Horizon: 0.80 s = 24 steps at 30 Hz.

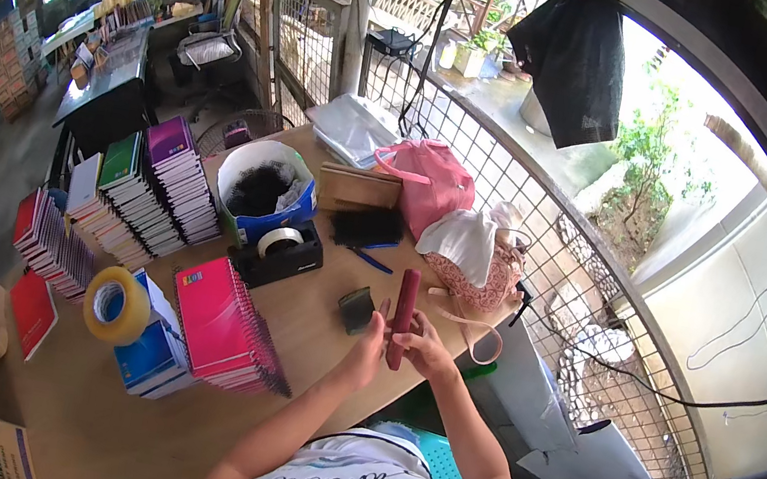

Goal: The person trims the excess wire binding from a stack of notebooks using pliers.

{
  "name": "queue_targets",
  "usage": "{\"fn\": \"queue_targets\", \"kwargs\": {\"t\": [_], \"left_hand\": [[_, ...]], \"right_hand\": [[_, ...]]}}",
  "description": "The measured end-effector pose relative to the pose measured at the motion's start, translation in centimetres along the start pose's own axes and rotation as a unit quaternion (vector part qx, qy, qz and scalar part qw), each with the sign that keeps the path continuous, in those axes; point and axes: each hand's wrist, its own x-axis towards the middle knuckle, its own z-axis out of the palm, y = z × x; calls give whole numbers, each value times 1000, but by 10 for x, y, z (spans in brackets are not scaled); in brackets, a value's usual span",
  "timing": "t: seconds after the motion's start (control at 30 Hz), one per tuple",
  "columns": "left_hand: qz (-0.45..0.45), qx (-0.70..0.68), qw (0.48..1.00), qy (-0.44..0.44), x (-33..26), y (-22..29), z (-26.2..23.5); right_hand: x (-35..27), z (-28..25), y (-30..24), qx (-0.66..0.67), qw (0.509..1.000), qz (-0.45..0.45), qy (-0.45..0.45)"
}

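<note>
Slim dark red object held up between two hands at the desk's edge

The right hand (427, 346) is closed around the lower part of a slim dark red object (406, 304), thumb and fingers bent against it; the object stands nearly upright in view, edge-on, between the two hands, above the near right side of the wooden table (90, 414). The left hand (365, 353) is just to its left, thumb raised and fingers partly hidden; whether it grips anything, or touches the red object, I cannot tell; a small dark block (356, 309) sits just beside its fingertips.

Left of the hands lies a stack of pink spiral notebooks (214, 313); next to it are blue notebooks (153, 355), with a large roll of clear tape (136, 312) by them; farther back are a black tape dispenser (294, 260), a white-and-blue bucket (291, 218) with dark matter inside, and stacks of purple notebooks (171, 139) and green notebooks (122, 160); beyond the hands, a pink bag (433, 187) stands near a white cloth (459, 240), which lies over a patterned bag (488, 279).
</note>
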Motion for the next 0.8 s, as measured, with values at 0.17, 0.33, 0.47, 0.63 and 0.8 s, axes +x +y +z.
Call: {"fn": "queue_targets", "kwargs": {"t": [0.17,0.33,0.47,0.63,0.8], "left_hand": [[-66,40,992,104,-32,-4,-14],[-88,122,983,101,-47,-23,-43],[-109,98,983,107,-59,-20,-44],[-114,113,974,163,-80,-33,-60],[-125,173,954,208,-89,-77,-81]], "right_hand": [[32,-40,-19,-21,998,16,54],[63,-67,-26,-35,994,75,68],[91,-92,-19,-39,993,97,61],[107,-100,-39,-127,981,126,77],[111,-86,-51,-169,970,159,74]]}}
